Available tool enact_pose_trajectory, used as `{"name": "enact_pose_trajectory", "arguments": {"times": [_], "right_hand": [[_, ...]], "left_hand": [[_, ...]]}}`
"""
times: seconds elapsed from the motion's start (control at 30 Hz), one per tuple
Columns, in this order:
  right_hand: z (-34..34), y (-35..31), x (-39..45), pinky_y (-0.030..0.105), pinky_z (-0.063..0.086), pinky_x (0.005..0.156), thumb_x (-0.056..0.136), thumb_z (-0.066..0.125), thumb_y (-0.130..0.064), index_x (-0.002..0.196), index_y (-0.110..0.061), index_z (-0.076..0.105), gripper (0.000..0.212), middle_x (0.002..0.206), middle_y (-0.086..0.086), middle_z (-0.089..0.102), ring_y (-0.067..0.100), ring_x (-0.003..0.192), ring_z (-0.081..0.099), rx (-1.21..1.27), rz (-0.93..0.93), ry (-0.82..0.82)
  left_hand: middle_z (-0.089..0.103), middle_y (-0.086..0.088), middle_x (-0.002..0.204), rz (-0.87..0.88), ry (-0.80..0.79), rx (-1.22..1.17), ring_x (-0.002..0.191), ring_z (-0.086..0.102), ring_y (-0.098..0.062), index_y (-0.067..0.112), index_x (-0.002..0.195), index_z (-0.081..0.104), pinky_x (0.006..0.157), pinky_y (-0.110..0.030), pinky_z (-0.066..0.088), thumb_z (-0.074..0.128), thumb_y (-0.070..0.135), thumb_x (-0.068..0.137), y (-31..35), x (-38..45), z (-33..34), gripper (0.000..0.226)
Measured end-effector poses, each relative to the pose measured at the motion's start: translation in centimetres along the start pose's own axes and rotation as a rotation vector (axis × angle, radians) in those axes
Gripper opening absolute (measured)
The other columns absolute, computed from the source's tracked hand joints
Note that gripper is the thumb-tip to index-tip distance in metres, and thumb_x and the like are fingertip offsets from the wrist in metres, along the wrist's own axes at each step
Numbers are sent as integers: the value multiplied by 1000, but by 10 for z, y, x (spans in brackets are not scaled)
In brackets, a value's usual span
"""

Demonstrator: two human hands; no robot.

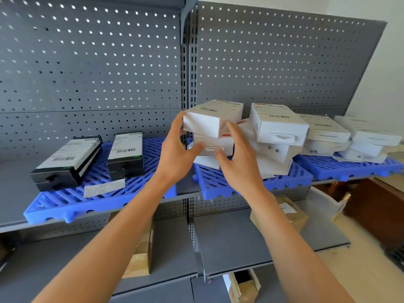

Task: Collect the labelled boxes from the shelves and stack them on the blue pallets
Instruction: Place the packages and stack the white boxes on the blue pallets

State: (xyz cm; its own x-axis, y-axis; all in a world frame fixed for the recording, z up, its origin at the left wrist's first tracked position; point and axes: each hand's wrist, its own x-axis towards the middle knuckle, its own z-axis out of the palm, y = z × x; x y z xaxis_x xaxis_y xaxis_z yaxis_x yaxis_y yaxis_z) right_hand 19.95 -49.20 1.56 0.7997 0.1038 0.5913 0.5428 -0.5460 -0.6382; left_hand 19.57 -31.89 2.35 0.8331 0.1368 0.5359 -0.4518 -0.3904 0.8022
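The top white box (213, 118) sits on a leaning stack of white boxes on the middle blue pallet (251, 182), which lies on the grey shelf (13, 189). Taking that top box as landmark: the left hand (177, 154) is at its left end, thumb up against the left edge, fingers (196, 147) reaching under it onto the box below. The right hand (238, 158) is at its near right corner, fingertips touching the front face, thumb on the box beneath. Both hands are spread, fingers only loosely bent; neither is clamped on the box yet.

The box's long axis runs away from the person toward the pegboard (273, 62), so the short near face lies between the two hands, directly ahead of the fingers. Both hands are about equally near. Squaring the stack probably calls for pressing in from both sides.

Left of it, black boxes (67, 160) rest on another blue pallet (72, 204).
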Motion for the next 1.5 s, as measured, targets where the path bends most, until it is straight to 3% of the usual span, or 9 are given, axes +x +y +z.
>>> {"name": "enact_pose_trajectory", "arguments": {"times": [0.1, 0.23, 0.37, 0.6, 0.8, 0.97, 1.17, 1.33, 1.5], "right_hand": [[2, -2, 4, 40, 36, 115, 99, 57, -24, 153, -24, 31, 60, 155, -4, 38, 12, 142, 34, 50, -16, 36], [6, -1, 9, 22, 34, 106, 98, 59, -35, 151, -24, 35, 59, 148, -9, 46, 4, 134, 39, 92, 37, 90], [10, 2, 14, 25, 38, 107, 96, 59, -46, 150, -26, 39, 61, 142, -13, 49, 0, 128, 43, 120, 86, 109], [4, 5, 16, 24, 36, 111, 103, 47, -38, 155, -28, 33, 54, 152, -12, 45, 1, 136, 40, 146, 84, 47], [-1, 12, 20, -3, 32, 92, 108, 37, -31, 154, -32, 32, 47, 147, -19, 47, -9, 127, 41, 201, 65, -12], [1, 14, 22, -4, 32, 87, 107, 37, -23, 149, -24, 39, 42, 139, -16, 51, -25, 114, 42, 226, 69, 56], [2, 18, 24, -4, 33, 88, 108, 35, -25, 150, -25, 39, 42, 140, -14, 51, -10, 119, 44, 215, 83, 46], [0, 18, 25, -7, 30, 83, 108, 35, -23, 148, -24, 40, 41, 129, -20, 48, -33, 104, 38, 195, 97, 47], [-1, 17, 23, -7, 31, 83, 108, 35, -23, 148, -26, 40, 41, 129, -20, 49, -33, 103, 37, 207, 117, 41]], "left_hand": [[57, 17, 131, -1, 34, -10, 114, 61, -12, 33, 155, 29, 88, -45, 57, 73, 18, 88, -3, 4, 0, 82], [62, 19, 127, -9, 2, -36, 122, 58, -6, 37, 149, 39, 94, -39, 56, 73, 18, 88, -7, 9, 0, 73], [60, 22, 130, -30, -7, -53, 121, 58, -3, 34, 147, 42, 98, -34, 55, 76, 20, 88, -11, 12, 0, 70], [60, 18, 132, 9, 56, -69, 123, 58, -6, 29, 141, 48, 96, -39, 55, 76, 18, 89, -15, 5, 3, 61], [64, 16, 129, 53, 80, -81, 120, 61, -5, 29, 138, 54, 93, -39, 56, 72, 12, 91, -12, -1, 6, 54], [65, 13, 130, 63, 92, -88, 119, 61, -4, 26, 139, 56, 93, -33, 57, 70, 10, 92, -11, -3, 9, 51], [68, 12, 127, 56, 125, -107, 116, 63, -1, 25, 138, 60, 91, -28, 57, 74, 9, 90, -9, -4, 9, 52], [70, 10, 125, 50, 164, -123, 113, 65, -2, 22, 135, 63, 94, -32, 57, 75, 6, 88, -8, -4, 12, 51], [70, 9, 124, 39, 163, -121, 112, 66, -1, 23, 135, 63, 94, -32, 58, 76, 7, 87, -5, -5, 12, 52]]}}
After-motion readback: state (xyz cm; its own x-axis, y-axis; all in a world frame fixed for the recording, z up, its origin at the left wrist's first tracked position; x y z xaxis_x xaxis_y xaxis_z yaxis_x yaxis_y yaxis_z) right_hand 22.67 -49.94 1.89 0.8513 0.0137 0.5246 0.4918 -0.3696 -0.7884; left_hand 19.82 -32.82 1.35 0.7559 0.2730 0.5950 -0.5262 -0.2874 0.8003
